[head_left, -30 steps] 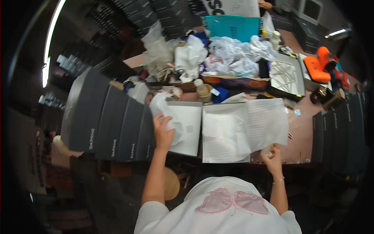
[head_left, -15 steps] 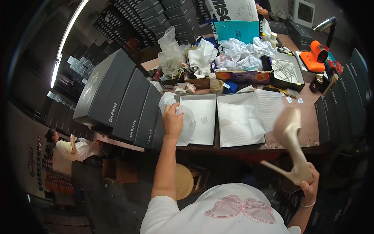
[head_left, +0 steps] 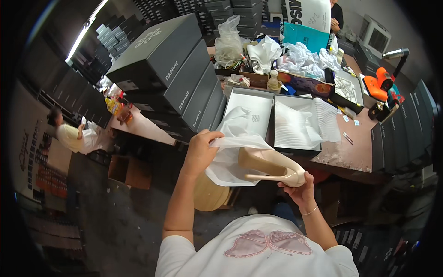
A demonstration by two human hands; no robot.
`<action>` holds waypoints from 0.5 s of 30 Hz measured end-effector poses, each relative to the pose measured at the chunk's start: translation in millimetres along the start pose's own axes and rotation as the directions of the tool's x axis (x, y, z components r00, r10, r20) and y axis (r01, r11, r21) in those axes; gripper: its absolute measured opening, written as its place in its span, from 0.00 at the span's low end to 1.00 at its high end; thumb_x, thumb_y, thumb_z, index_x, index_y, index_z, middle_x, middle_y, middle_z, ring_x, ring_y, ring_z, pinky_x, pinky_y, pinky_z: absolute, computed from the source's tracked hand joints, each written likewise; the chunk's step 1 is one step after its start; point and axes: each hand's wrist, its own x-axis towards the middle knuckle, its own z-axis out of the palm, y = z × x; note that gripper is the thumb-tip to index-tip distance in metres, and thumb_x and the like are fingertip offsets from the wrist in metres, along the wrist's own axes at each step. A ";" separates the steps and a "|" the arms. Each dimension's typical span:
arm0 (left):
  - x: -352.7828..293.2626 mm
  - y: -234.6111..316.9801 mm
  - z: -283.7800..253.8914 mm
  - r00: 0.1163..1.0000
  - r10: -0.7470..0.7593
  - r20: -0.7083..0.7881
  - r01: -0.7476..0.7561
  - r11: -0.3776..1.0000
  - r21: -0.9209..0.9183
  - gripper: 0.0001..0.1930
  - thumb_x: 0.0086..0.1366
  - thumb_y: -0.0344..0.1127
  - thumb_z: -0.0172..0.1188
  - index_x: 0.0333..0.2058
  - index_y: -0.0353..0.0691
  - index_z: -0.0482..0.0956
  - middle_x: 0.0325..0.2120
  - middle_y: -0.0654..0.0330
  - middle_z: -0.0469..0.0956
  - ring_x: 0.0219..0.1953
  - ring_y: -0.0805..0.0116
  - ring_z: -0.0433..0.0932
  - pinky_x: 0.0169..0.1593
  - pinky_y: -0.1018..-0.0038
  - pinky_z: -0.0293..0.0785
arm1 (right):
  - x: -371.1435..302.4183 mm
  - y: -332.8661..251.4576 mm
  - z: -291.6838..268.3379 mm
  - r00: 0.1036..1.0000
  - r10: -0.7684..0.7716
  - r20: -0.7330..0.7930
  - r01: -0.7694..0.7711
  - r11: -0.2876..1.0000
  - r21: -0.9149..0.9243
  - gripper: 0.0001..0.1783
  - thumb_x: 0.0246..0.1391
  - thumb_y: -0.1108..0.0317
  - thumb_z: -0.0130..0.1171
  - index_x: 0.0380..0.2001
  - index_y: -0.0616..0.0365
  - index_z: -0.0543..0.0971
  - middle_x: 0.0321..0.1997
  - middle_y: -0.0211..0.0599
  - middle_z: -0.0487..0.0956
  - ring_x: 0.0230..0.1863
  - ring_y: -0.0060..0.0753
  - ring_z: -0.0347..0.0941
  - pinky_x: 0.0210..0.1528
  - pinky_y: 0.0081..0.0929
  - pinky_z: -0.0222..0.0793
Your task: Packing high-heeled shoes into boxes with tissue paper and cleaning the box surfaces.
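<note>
A beige shoe (head_left: 267, 161) is held in the air in front of the table (head_left: 341, 159), nearer the body than the open box (head_left: 297, 149). Its long axis is laid crosswise, dipping slightly toward the right; the toe is pointed left, toward the left hand (head_left: 200, 150), and the back is turned right. The thin heel is also pointed left, along the side nearer the body. The back of the shoe is gripped by the right hand (head_left: 302, 189), with thumb and fingers closed around it. White tissue (head_left: 221, 168) is pinched between the left thumb and fingers, its upper part lying over a white-lined box half (head_left: 260, 104). The tissue is spread behind and beside the toe; whether the toe is tucked inside cannot be told. Dark boxes (head_left: 159, 69) are stacked to the left.
</note>
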 end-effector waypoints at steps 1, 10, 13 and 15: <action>-1.8 0.3 5.8 0.999 0.021 0.031 -0.020 0.999 -0.046 0.16 0.50 0.20 0.58 0.40 0.34 0.80 0.30 0.56 0.78 0.33 0.66 0.78 0.40 0.76 0.73 | -2.8 1.2 -7.2 1.000 0.018 -0.004 -0.018 0.994 0.109 0.42 0.51 0.41 0.55 0.57 0.67 0.66 0.49 0.56 0.75 0.41 0.55 0.79 0.33 0.33 0.83; 8.6 39.8 58.0 0.989 0.142 0.051 -0.136 0.986 -0.097 0.14 0.59 0.29 0.61 0.45 0.35 0.79 0.27 0.54 0.76 0.27 0.64 0.76 0.34 0.70 0.72 | -0.8 -19.3 -13.7 0.994 0.088 0.071 -0.110 0.906 0.408 0.39 0.54 0.41 0.53 0.58 0.63 0.66 0.51 0.56 0.74 0.42 0.61 0.77 0.35 0.36 0.82; 8.8 69.5 55.3 0.975 0.219 0.043 -0.210 0.967 -0.146 0.16 0.54 0.25 0.60 0.44 0.37 0.80 0.28 0.52 0.75 0.29 0.54 0.77 0.35 0.65 0.73 | 3.8 -33.3 -5.2 0.996 0.080 0.035 -0.087 0.926 0.368 0.39 0.53 0.43 0.55 0.58 0.63 0.66 0.53 0.55 0.73 0.46 0.59 0.75 0.43 0.38 0.80; 14.8 82.8 63.3 0.929 0.323 -0.179 -0.329 0.944 -0.001 0.18 0.52 0.21 0.58 0.44 0.38 0.80 0.25 0.53 0.73 0.26 0.58 0.75 0.32 0.66 0.70 | 7.5 -39.1 16.1 0.997 0.054 -0.048 -0.035 0.944 0.329 0.39 0.52 0.44 0.56 0.59 0.62 0.65 0.55 0.54 0.72 0.49 0.57 0.74 0.49 0.40 0.78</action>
